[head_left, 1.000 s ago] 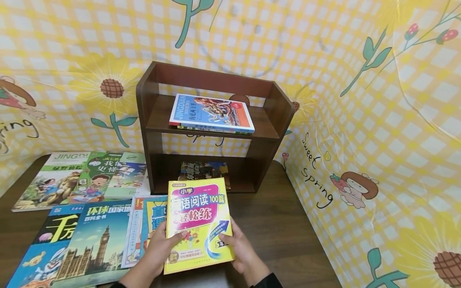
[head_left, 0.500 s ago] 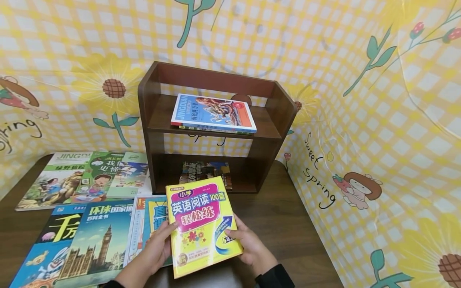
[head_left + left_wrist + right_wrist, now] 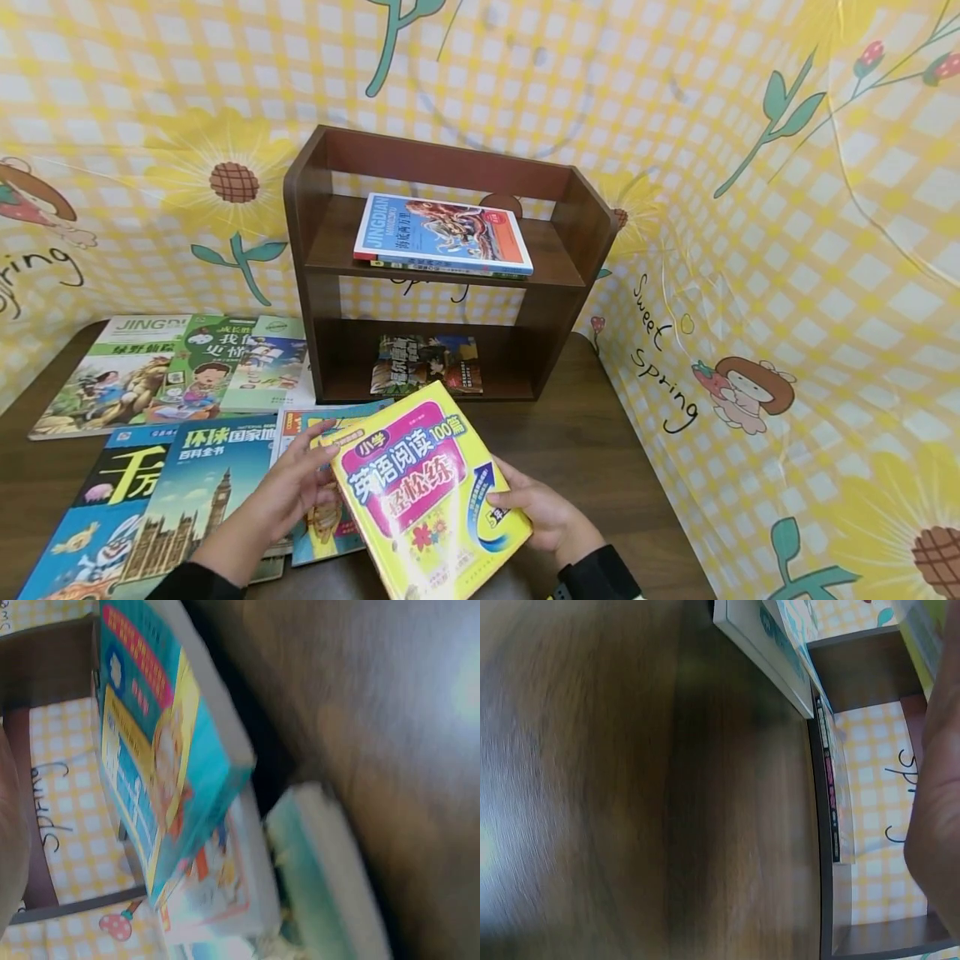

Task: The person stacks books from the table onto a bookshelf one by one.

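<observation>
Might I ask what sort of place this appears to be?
Probably a reading or study corner: colourful flat paperback books lie beside a dark brown wooden bookshelf, and the person's right hand grips a bright yellow rectangular book.

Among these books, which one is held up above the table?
The bright yellow book, gripped by the right hand; the other books seen lie on the table or in the bookshelf.
</observation>
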{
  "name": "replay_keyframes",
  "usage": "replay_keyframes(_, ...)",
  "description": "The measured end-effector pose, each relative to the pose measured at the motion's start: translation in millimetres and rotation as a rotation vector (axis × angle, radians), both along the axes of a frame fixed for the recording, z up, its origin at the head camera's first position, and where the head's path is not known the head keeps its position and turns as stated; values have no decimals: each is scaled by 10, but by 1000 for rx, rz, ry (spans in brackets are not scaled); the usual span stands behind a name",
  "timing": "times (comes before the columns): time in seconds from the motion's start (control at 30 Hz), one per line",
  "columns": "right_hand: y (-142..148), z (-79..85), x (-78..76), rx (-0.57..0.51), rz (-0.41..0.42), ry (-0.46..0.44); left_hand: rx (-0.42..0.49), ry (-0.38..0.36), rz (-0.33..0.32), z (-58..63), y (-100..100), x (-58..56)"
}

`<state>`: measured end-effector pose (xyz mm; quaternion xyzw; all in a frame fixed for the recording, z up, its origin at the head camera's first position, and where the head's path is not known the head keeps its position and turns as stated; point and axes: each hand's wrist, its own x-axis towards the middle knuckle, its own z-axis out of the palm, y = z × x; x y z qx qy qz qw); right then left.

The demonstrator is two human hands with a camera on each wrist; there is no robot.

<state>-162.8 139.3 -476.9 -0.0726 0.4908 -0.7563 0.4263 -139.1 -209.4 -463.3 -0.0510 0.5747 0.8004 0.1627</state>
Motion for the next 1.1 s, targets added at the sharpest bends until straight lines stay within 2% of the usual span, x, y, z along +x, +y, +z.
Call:
replay_keyframes(0.23, 86, 52, -76, -49, 169, -12, -32, 69, -214, 50, -81, -40)
replay_keyframes(0.37, 98, 90, -124, -44, 212, -32, -3, 81, -325, 85, -72, -35)
replay_keyframes(0.5, 116, 121, -170, -23, 223, -28, 33, 76, -398, 115, -59, -32)
replay_keyframes(0.63, 126, 142, -203, -9, 231, -12, 45, 61, -429, 132, -38, -27)
replay_keyframes(0.83, 131, 138, -238, -11, 245, -22, 20, 67, -427, 136, -7, -16)
replay_keyframes(1.1, 140, 120, -304, 11, 250, 8, -9, 96, -429, 114, 4, -13)
